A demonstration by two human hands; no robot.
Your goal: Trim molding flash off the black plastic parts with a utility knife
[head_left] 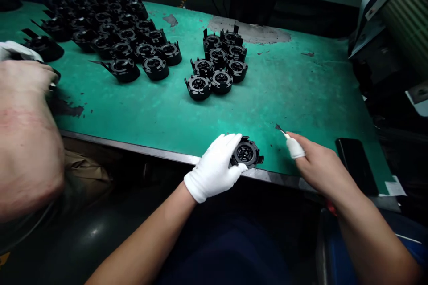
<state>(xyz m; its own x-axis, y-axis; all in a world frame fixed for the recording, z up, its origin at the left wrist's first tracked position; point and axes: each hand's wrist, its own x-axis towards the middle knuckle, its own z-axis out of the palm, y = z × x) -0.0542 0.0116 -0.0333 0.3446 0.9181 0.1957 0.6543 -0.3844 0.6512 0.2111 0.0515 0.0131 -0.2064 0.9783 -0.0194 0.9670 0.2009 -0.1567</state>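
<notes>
My left hand (pixel 216 167), in a white glove, is closed round a round black plastic part (pixel 246 153) at the front edge of the green table (pixel 284 98). My right hand (pixel 314 164) is bare with a white cot on the forefinger. It pinches a small thin tool (pixel 280 129) whose dark tip points left over the mat, a little right of the part.
A small cluster of the same black parts (pixel 219 64) sits mid-table, and a large batch (pixel 110 31) fills the far left. A co-worker's arm (pixel 26 138) reaches in at the left. A black phone (pixel 356 164) lies at the right front edge, and a machine (pixel 391 31) stands at the right.
</notes>
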